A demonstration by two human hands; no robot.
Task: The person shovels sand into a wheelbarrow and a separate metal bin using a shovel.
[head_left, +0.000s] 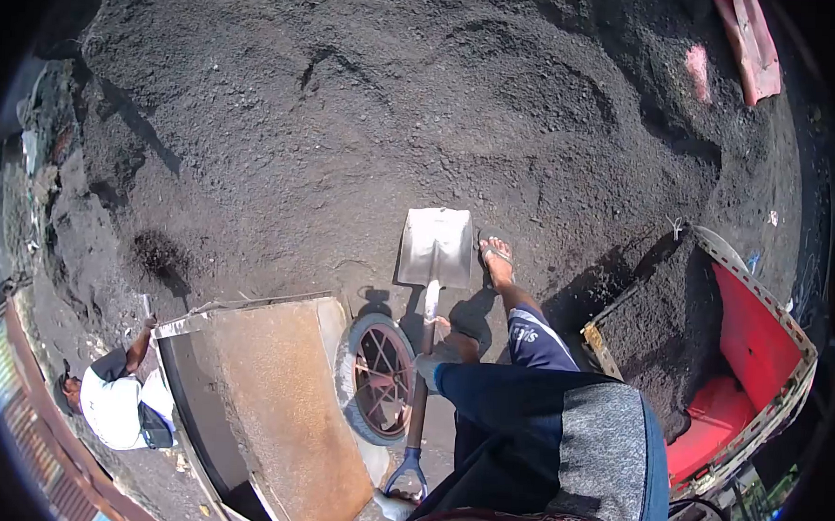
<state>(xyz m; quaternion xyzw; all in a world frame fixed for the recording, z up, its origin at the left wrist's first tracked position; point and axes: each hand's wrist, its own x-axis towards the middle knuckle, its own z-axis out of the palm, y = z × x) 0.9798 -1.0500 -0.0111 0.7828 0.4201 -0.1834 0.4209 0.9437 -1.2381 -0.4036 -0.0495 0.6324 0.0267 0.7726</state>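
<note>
A shovel stretches across the middle, its metal blade (437,247) lying flat on the dark, grainy ground and bearing no visible pile. My right hand (429,371), in a pale grey glove, is closed round the shaft below the blade. At the lower end of the shaft, my left hand (394,507), also pale and seemingly gloved, grips the blue handle (408,474). Just right of the blade is my sandalled foot (498,255).
A spoked wheel (380,378) stands beside a cart with a rusty panel (290,404). At right, a red-lined container (754,345) holds dark grit. Another person (113,401) is at far left. A red sheet (753,47) lies upper right.
</note>
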